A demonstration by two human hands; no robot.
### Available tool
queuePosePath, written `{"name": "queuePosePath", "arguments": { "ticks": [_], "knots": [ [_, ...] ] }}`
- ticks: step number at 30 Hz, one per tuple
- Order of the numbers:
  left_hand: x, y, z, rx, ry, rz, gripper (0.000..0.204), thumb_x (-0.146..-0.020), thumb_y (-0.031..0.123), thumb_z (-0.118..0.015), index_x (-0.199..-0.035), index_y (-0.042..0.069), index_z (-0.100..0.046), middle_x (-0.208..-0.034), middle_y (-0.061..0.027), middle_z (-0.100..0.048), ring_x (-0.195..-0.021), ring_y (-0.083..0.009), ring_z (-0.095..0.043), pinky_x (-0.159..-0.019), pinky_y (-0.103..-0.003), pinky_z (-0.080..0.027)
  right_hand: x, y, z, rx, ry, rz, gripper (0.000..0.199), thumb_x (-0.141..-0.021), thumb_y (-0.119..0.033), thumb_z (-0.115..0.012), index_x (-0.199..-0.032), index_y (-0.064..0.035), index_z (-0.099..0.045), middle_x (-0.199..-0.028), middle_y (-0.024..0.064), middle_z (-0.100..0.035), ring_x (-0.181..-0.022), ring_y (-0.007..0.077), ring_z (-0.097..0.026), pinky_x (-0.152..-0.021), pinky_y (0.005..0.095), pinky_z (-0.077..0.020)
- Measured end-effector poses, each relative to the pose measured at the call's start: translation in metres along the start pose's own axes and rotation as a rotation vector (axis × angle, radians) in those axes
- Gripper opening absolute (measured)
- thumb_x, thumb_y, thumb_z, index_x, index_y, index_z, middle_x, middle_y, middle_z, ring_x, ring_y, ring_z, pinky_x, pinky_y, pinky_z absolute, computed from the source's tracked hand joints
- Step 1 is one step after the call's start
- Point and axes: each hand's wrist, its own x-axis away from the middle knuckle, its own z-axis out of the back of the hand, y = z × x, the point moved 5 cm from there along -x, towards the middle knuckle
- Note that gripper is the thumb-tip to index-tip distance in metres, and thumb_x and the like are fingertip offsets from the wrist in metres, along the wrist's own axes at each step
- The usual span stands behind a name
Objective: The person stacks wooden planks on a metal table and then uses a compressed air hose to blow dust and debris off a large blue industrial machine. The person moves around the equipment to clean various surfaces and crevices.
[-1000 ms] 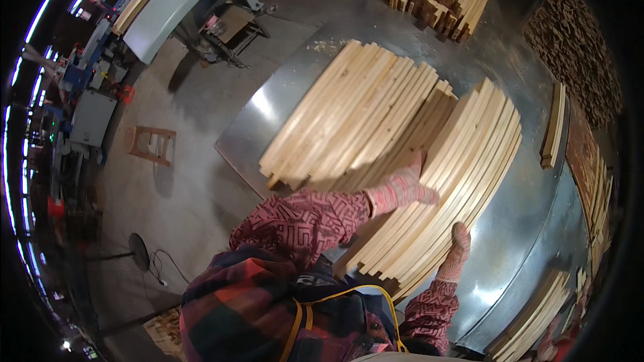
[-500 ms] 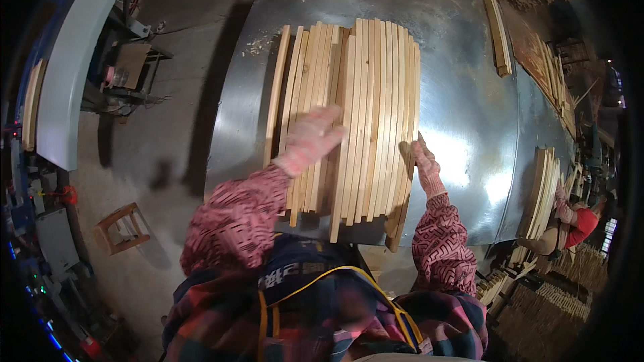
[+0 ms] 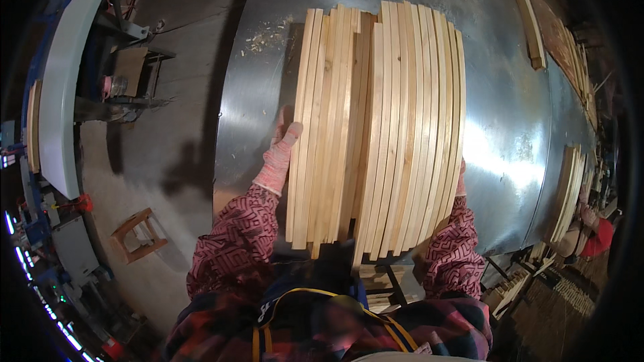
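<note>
A wide bundle of long pale wooden strips (image 3: 402,127) lies side by side between my two hands, with a darker gap running down its middle. My left hand (image 3: 276,157), in a pink-and-white knitted glove, grips the bundle's left edge, thumb against the outermost strip. At the right edge my right hand (image 3: 461,177) presses against the strips; most of its fingers are hidden by the wood. Beneath the bundle is a shiny metal-topped table (image 3: 500,100); the bundle looks raised off it.
Sawdust (image 3: 268,37) is scattered at the table's far left. More strips (image 3: 530,23) lie at the far right, and another stack (image 3: 567,194) sits near a person in red (image 3: 596,238). A wooden stool (image 3: 137,234) stands on the floor to the left, below a pale-topped bench (image 3: 64,94).
My left hand has moved from the top of the strips to their left edge. The gap beside the leftmost strip has closed, and the bundle has come up and shifted right.
</note>
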Motion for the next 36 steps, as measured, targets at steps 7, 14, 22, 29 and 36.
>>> {"name": "queuePosePath", "arguments": {
  "ticks": [7, 14, 22, 29, 36],
  "knots": [
    [0.064, 0.022, 0.030, 0.086, -0.178, 0.186, 0.050, -0.081, 0.025, -0.076, -0.121, 0.002, -0.055, -0.108, -0.0070, -0.061, -0.103, -0.0183, -0.056, -0.096, -0.033, -0.045, 0.118, 0.055, -0.051, 0.040, 0.087, -0.006, 0.055, -0.097, -0.039, -0.055, -0.140, -0.0057, -0.046, -0.129, 0.0117, -0.059, -0.109, 0.0192, -0.060, -0.092, 0.0312, -0.0526],
    [0.129, 0.069, 0.138, 0.009, -0.318, -0.021, 0.077, -0.081, 0.033, -0.076, -0.141, 0.000, -0.042, -0.133, -0.0104, -0.053, -0.121, -0.0188, -0.050, -0.106, -0.033, -0.037, 0.284, 0.213, -0.195, -0.031, 0.008, -0.255, 0.055, -0.097, -0.039, -0.054, -0.140, -0.0055, -0.047, -0.128, 0.0116, -0.059, -0.109, 0.0192, -0.060, -0.093, 0.0311, -0.0523],
    [0.215, 0.240, 0.288, -0.029, -0.376, -0.401, 0.081, -0.081, 0.040, -0.076, -0.143, 0.000, -0.040, -0.132, -0.0107, -0.054, -0.119, -0.0194, -0.051, -0.104, -0.032, -0.039, 0.295, 0.166, -0.374, 0.036, -0.256, -0.051, 0.054, -0.097, -0.039, -0.054, -0.139, -0.0053, -0.047, -0.128, 0.0114, -0.059, -0.109, 0.0193, -0.060, -0.093, 0.0310, -0.0520],
    [0.217, 0.395, 0.430, -0.117, -0.191, -0.771, 0.089, -0.085, 0.039, -0.067, -0.150, -0.004, -0.023, -0.135, -0.0133, -0.051, -0.124, -0.0212, -0.047, -0.107, -0.032, -0.034, 0.259, -0.061, -0.595, 0.016, -0.577, 0.280, 0.053, -0.097, -0.039, -0.054, -0.138, -0.0051, -0.048, -0.127, 0.0113, -0.059, -0.110, 0.0193, -0.060, -0.094, 0.0310, -0.0517],
    [0.135, 0.549, 0.567, -0.737, 0.266, -0.716, 0.096, -0.080, 0.046, -0.073, -0.150, 0.002, -0.025, -0.152, -0.0201, -0.031, -0.142, -0.0293, -0.029, -0.116, -0.035, -0.025, 0.232, -0.141, -0.820, -0.089, -0.806, 0.285, 0.052, -0.098, -0.039, -0.054, -0.137, -0.0050, -0.048, -0.126, 0.0112, -0.059, -0.110, 0.0193, -0.061, -0.094, 0.0309, -0.0514]
  ]
}}
